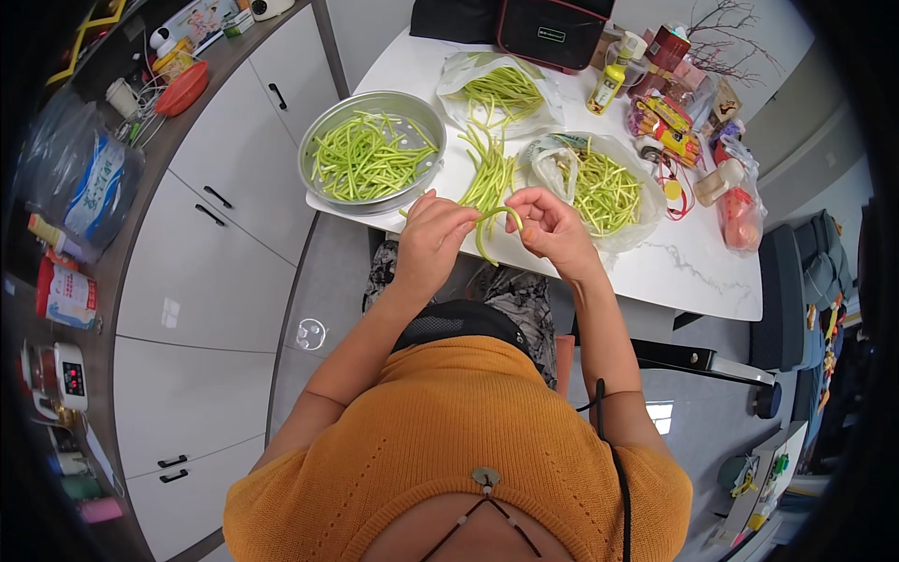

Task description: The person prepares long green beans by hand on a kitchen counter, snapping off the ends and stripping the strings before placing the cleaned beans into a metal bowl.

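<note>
Both of my hands hold one long green bean (486, 229) that bends in an arc between them, just past the near edge of the white table (693, 272). My left hand (433, 236) pinches its left end and my right hand (551, 225) pinches its right end. Just beyond my hands a loose bundle of green beans (490, 173) lies on the table. A round metal pan (323, 136) with several cut beans stands to the left. A clear plastic bag of beans (599, 187) lies open by my right hand, and another bag of beans (506, 89) lies farther back.
A black bag (548, 33), a yellow bottle (607, 86) and several snack packets (670, 122) crowd the table's far and right side. White cabinets (206, 272) with a cluttered counter run along the left. A dark chair (787, 290) stands at the right.
</note>
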Action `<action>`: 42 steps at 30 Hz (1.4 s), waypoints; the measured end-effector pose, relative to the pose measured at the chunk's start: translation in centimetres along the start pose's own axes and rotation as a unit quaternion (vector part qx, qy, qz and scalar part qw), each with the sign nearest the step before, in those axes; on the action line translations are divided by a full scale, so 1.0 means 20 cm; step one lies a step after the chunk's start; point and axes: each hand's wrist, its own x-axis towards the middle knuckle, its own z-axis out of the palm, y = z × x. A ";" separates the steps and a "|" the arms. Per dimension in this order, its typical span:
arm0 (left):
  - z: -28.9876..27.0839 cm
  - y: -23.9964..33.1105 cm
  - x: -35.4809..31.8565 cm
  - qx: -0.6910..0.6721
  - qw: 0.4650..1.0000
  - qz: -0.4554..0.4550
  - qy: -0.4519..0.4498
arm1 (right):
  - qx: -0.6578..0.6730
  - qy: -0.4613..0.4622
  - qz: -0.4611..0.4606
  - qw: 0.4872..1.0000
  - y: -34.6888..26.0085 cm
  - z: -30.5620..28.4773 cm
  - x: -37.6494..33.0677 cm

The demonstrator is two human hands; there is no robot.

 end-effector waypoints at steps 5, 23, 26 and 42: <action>0.01 -0.01 -0.01 -0.010 1.000 -0.006 -0.013 | -0.013 0.007 0.003 1.000 -0.01 0.01 0.00; 0.05 0.01 -0.04 -0.042 0.998 -0.006 -0.045 | -0.133 0.085 -0.049 0.986 0.05 0.03 0.00; 0.07 0.01 -0.06 -0.038 0.998 -0.001 -0.044 | -0.153 0.090 -0.043 0.983 0.05 0.02 0.00; 0.02 0.00 -0.01 0.017 1.000 0.003 -0.021 | 0.011 -0.010 0.007 1.000 0.01 0.01 -0.02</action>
